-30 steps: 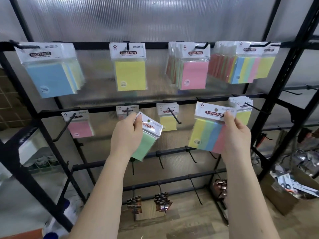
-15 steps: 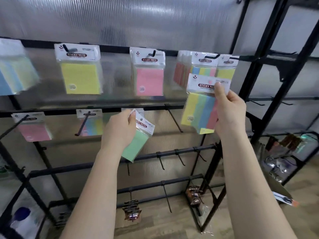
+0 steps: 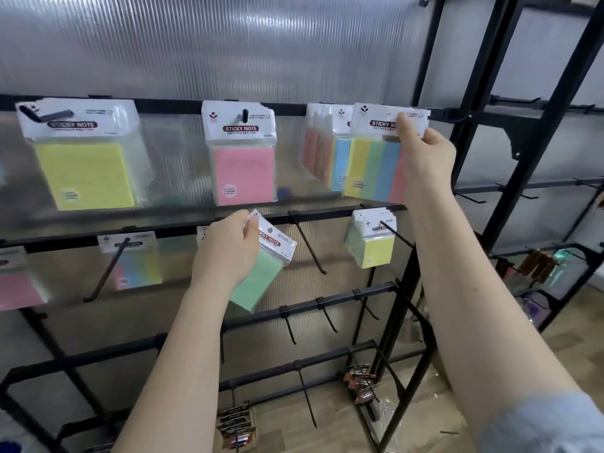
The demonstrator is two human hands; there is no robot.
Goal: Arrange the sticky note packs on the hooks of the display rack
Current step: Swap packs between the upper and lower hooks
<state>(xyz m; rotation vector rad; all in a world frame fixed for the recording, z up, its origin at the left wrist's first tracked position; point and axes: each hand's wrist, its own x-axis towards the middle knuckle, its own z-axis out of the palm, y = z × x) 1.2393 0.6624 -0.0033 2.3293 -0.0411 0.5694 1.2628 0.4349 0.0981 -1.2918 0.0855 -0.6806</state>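
Right hand: the right hand (image 3: 421,158) pinches the white header card of a striped pack (image 3: 376,168), thumb on the front, and holds it up at the top rail of the display rack (image 3: 408,322), in front of the striped packs hanging there (image 3: 323,148).
Left hand: the left hand (image 3: 228,253) grips a green pack (image 3: 261,273) by its top, tilted, just under the second rail.
Top rail: a yellow pack (image 3: 85,171) and a pink pack (image 3: 243,171) hang on hooks.
Second rail: a small striped pack (image 3: 137,263), a bare hook (image 3: 307,246) and a bunch of yellow packs (image 3: 372,246).
Far left: a pink pack at the edge (image 3: 16,286), blurred.
Lower hooks: small dark carded items (image 3: 237,426), too blurred to name.
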